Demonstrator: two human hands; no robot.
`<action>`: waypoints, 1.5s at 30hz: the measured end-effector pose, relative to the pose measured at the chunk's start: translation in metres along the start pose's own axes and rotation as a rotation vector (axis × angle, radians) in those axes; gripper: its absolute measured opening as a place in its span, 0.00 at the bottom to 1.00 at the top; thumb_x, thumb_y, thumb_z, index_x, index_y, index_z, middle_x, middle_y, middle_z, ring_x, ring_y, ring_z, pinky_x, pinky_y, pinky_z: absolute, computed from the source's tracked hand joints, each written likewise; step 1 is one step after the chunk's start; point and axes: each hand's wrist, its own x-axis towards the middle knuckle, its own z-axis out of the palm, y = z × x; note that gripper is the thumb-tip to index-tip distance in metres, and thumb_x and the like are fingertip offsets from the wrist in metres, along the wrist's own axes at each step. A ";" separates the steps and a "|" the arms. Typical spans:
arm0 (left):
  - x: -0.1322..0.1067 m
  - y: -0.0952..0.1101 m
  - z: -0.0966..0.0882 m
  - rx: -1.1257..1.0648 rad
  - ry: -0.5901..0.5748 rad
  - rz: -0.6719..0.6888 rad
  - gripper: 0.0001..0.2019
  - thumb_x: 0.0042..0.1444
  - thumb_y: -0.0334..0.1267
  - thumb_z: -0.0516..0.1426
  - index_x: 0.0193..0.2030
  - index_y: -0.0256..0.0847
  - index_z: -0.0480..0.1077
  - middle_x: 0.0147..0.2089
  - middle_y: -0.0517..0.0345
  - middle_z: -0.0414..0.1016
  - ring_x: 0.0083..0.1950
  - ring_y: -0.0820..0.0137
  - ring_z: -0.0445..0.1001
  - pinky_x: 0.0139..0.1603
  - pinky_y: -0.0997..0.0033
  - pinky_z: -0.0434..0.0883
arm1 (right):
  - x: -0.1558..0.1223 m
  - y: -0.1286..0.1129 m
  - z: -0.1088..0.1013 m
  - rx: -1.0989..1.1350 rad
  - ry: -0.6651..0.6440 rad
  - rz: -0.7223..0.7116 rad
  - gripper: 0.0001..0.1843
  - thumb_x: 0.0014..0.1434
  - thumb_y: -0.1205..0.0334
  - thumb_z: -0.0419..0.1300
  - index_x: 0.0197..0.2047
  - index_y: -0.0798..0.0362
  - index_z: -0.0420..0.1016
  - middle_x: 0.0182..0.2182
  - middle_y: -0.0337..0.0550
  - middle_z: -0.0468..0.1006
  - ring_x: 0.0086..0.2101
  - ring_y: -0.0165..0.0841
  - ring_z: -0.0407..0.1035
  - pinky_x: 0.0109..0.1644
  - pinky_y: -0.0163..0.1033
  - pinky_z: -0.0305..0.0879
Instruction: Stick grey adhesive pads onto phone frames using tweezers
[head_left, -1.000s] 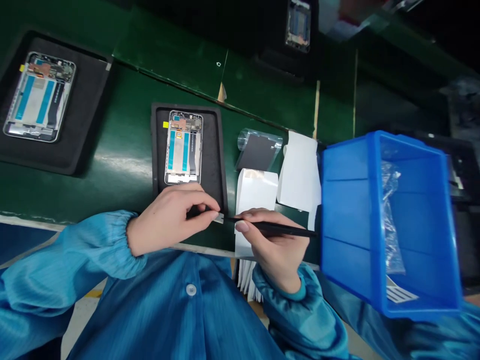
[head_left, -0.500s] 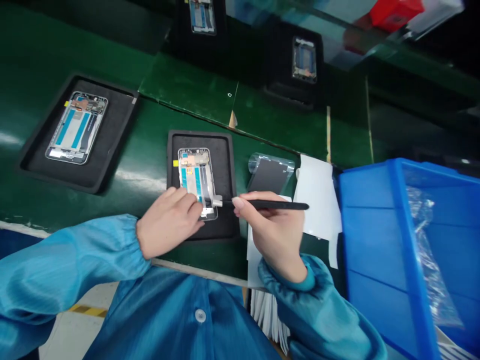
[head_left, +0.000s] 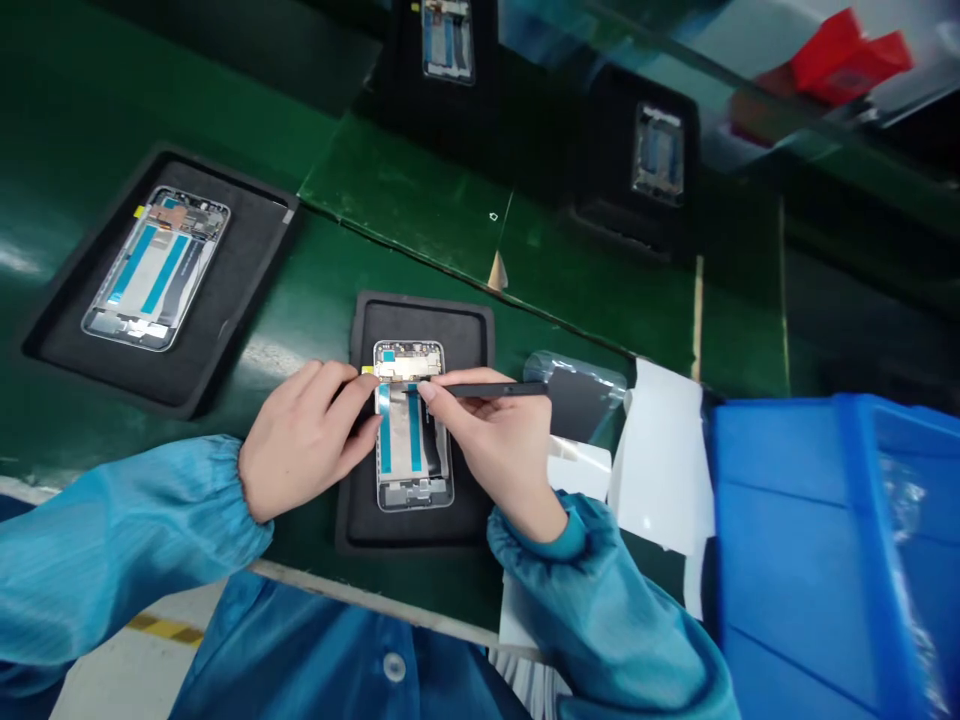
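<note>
Green bench (head_left: 300,250): phone frame (head_left: 414,450) turned straighter on black mat (head_left: 424,325); hands (head_left: 304,440) at frame, right gripping stylus (head_left: 510,389).

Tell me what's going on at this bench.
A person is working on a phone frame lying in a black tray on a green bench. Their right hand holds a slim black tool, its tip at the frame's upper part, while their left hand touches the frame's left edge. A blue bin stands to the right.
</note>
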 end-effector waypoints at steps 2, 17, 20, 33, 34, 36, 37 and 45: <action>0.000 0.001 0.002 0.000 0.002 -0.009 0.15 0.63 0.37 0.56 0.53 0.32 0.72 0.43 0.46 0.73 0.43 0.58 0.72 0.41 0.58 0.74 | -0.001 0.000 0.001 -0.006 0.006 -0.002 0.06 0.51 0.60 0.73 0.32 0.52 0.82 0.29 0.42 0.85 0.26 0.33 0.78 0.29 0.36 0.77; 0.000 0.002 0.002 0.006 0.010 -0.009 0.13 0.64 0.37 0.55 0.51 0.34 0.72 0.43 0.47 0.73 0.41 0.59 0.71 0.40 0.59 0.75 | -0.003 0.005 0.000 -0.050 0.010 -0.056 0.05 0.52 0.61 0.72 0.33 0.51 0.83 0.30 0.41 0.84 0.26 0.31 0.77 0.29 0.33 0.76; 0.000 0.002 0.002 0.015 0.010 -0.005 0.13 0.63 0.37 0.56 0.51 0.33 0.72 0.43 0.47 0.73 0.41 0.59 0.71 0.40 0.59 0.74 | -0.002 0.003 0.000 -0.029 0.005 -0.043 0.05 0.52 0.61 0.72 0.32 0.51 0.83 0.30 0.41 0.84 0.26 0.31 0.78 0.29 0.34 0.77; 0.000 0.002 0.002 0.017 0.015 0.002 0.13 0.62 0.36 0.56 0.50 0.33 0.73 0.43 0.46 0.73 0.41 0.59 0.71 0.39 0.59 0.74 | -0.003 0.002 0.000 -0.104 0.015 -0.062 0.04 0.53 0.62 0.71 0.32 0.51 0.83 0.30 0.41 0.84 0.25 0.31 0.77 0.29 0.34 0.76; 0.000 0.002 0.002 0.016 0.017 0.003 0.13 0.62 0.36 0.57 0.50 0.33 0.73 0.43 0.46 0.73 0.41 0.59 0.71 0.39 0.59 0.74 | -0.003 0.002 0.000 -0.106 0.015 -0.058 0.04 0.53 0.62 0.71 0.32 0.51 0.83 0.30 0.41 0.84 0.26 0.31 0.77 0.29 0.34 0.76; 0.000 0.002 0.002 0.013 0.017 0.003 0.13 0.62 0.36 0.57 0.50 0.32 0.73 0.43 0.46 0.73 0.41 0.58 0.71 0.39 0.59 0.74 | -0.003 0.001 0.000 -0.110 0.016 -0.053 0.04 0.53 0.62 0.71 0.32 0.52 0.82 0.30 0.41 0.84 0.25 0.31 0.77 0.29 0.34 0.77; 0.000 0.002 0.002 0.012 0.016 0.003 0.13 0.62 0.36 0.57 0.50 0.32 0.73 0.43 0.46 0.73 0.41 0.58 0.71 0.39 0.59 0.74 | -0.003 0.001 0.001 -0.113 0.015 -0.052 0.04 0.53 0.62 0.71 0.32 0.52 0.82 0.30 0.41 0.84 0.25 0.31 0.77 0.29 0.34 0.77; 0.000 0.001 0.002 0.019 -0.010 0.045 0.14 0.63 0.36 0.56 0.53 0.35 0.74 0.42 0.47 0.72 0.39 0.60 0.68 0.38 0.59 0.72 | -0.004 0.002 0.000 -0.129 0.007 -0.054 0.05 0.53 0.61 0.71 0.32 0.52 0.82 0.30 0.42 0.84 0.26 0.31 0.77 0.29 0.35 0.76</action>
